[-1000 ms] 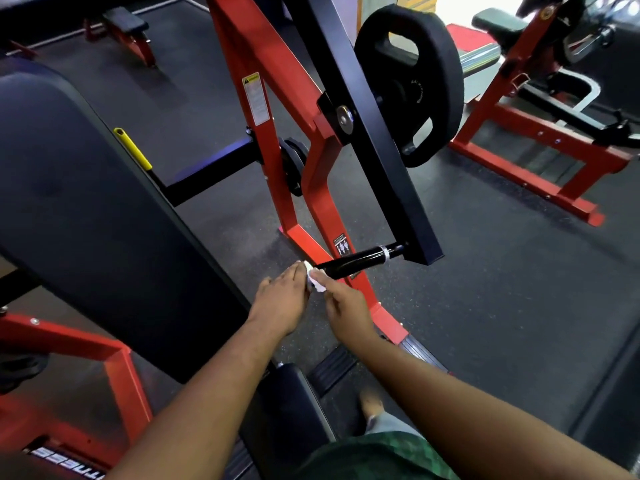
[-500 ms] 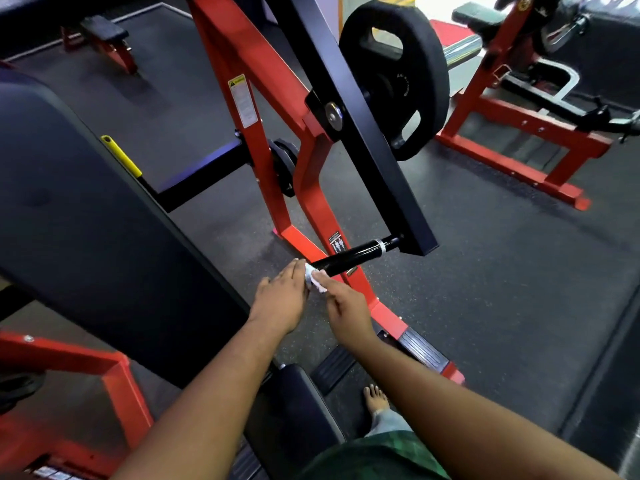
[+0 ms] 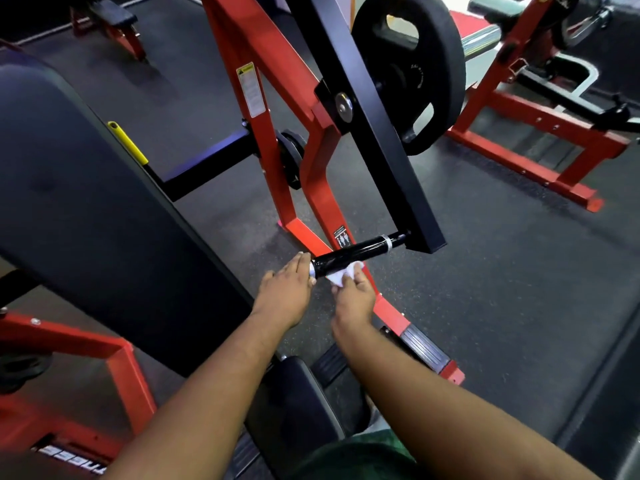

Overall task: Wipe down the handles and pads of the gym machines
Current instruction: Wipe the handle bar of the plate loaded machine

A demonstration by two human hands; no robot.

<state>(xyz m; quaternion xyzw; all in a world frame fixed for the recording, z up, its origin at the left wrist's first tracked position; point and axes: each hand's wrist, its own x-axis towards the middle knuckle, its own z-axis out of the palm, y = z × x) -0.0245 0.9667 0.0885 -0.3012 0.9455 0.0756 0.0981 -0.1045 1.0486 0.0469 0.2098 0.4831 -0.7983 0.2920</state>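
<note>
Handle (image 3: pixel 356 251) of the red-framed machine (image 3: pixel 263 98) is the landmark: a glossy black bar running out from the lower end of a black lever arm (image 3: pixel 374 133) toward the person. Far to its left spreads a large black back pad (image 3: pixel 86 209), with a yellow-tipped lever (image 3: pixel 127 147) at the pad's upper edge. At the handle's near, left end rests the left hand (image 3: pixel 287 289), fingers stretched fairly straight with the tips touching the end cap, gripping nothing. Just right of that, under the handle's near half, the right hand (image 3: pixel 353 296) pinches a small white cloth (image 3: pixel 341 274) in curled fingers and presses it against the underside of the bar. Above and right of the handle a black weight plate (image 3: pixel 436 64) hangs on the lever arm. Farther right stands another red machine frame (image 3: pixel 519 147) on the dark rubber floor (image 3: pixel 502 271).
</note>
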